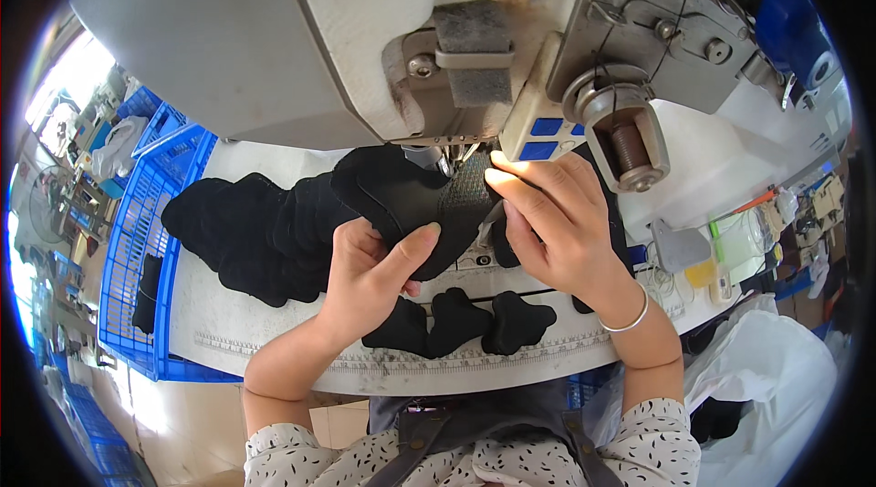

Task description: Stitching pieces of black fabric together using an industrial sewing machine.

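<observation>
A black shoe-upper-like piece (415,204), smooth with a grey mesh patch, lies under the presser foot (446,164) of a sewing machine (356,22). My left hand (370,273) grips its near edge, thumb on top and fingers curled beneath. On the other side, my right hand (561,222) has its fingertips at the piece's right edge, close beside the needle area. Its thumb is bent in under the fingers, partly behind the material. To the left stretches an overlapping row of black pieces (265,232), reaching up to the held one.
Several small black lobed pieces (518,323) lie near the table's front edge by a printed ruler strip (456,355). A blue plastic crate (137,259) adjoins the table's left end. A thread spool (630,145) hangs at the machine's right. White plastic bags (766,378) are at lower right.
</observation>
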Tool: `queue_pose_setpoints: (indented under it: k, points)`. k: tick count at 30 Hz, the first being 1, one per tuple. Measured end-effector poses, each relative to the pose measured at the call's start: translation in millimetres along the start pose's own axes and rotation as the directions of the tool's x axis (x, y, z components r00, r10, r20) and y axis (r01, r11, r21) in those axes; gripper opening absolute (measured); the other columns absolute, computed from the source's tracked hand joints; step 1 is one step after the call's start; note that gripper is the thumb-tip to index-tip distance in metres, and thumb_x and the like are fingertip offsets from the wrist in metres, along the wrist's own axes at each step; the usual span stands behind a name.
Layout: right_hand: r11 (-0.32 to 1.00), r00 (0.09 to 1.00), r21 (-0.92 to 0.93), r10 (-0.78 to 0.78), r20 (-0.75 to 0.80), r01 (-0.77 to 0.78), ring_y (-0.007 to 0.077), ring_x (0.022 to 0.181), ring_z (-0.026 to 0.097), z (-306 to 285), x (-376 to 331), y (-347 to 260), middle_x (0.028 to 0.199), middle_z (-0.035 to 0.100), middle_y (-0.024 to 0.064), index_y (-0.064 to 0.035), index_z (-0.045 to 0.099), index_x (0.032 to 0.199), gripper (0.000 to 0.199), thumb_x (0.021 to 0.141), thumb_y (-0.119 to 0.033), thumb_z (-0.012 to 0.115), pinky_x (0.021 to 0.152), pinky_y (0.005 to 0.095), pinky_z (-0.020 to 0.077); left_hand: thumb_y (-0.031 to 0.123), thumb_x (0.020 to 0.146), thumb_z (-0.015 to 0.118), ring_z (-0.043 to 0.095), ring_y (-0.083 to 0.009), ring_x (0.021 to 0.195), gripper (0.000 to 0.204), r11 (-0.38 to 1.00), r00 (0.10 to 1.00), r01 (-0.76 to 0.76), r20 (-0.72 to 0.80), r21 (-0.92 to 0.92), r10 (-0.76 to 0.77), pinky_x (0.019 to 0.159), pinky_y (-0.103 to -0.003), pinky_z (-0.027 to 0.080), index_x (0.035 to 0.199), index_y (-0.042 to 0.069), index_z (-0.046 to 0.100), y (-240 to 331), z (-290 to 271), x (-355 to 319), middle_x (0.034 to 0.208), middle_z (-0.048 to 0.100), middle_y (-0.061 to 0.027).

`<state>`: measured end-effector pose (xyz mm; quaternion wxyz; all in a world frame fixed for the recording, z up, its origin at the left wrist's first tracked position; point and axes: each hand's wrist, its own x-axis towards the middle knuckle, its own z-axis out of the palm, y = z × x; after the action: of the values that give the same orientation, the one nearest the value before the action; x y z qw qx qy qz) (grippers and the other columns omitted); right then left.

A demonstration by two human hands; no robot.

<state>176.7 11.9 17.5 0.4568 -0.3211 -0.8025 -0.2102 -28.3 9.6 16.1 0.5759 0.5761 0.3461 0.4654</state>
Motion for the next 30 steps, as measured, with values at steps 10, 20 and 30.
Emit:
queue_pose_setpoints:
  k: [10,20,30]
  points:
    - [0.999,0.999,0.023,-0.044,-0.023,0.044,0.0267,0.076,0.054,2.3,-0.8,0.9,0.099,0.06,0.0117,0.0014,0.062,0.093,0.03,0.063,0.006,0.061,0.067,0.0337,0.0431,0.013,0.084,0.062,0.046,0.0002,0.049,0.013,0.99,0.996,-0.066,-0.074,-0.128,0.057,0.04,-0.016,0.041,0.079,0.002,0.064,-17.5,13.0,-1.1,0.063,0.055,0.0042]
    - [0.998,1.0,0.06,0.015,-0.014,-0.014,0.0257,0.071,0.054,5.0,-1.7,5.6,0.1,0.061,0.0128,0.0012,0.061,0.095,0.033,0.063,0.008,0.059,0.062,0.0322,0.0429,0.015,0.085,0.059,0.049,-0.0048,0.047,0.012,0.972,0.997,0.002,-0.071,-0.236,-0.02,0.039,-0.019,0.037,0.083,0.003,0.059,-13.7,6.4,13.5,0.065,0.056,0.001]
    - [0.998,1.0,0.067,0.021,0.01,-0.022,0.0268,0.072,0.055,2.4,0.2,0.8,0.102,0.061,0.0137,0.0019,0.06,0.097,0.041,0.057,0.01,0.056,0.065,0.0324,0.0438,0.021,0.086,0.058,0.044,-0.0058,0.042,0.02,0.988,0.998,-0.045,-0.046,-0.148,0.039,0.039,-0.02,0.035,0.077,0.003,0.057,-17.0,9.3,7.7,0.058,0.051,0.001]
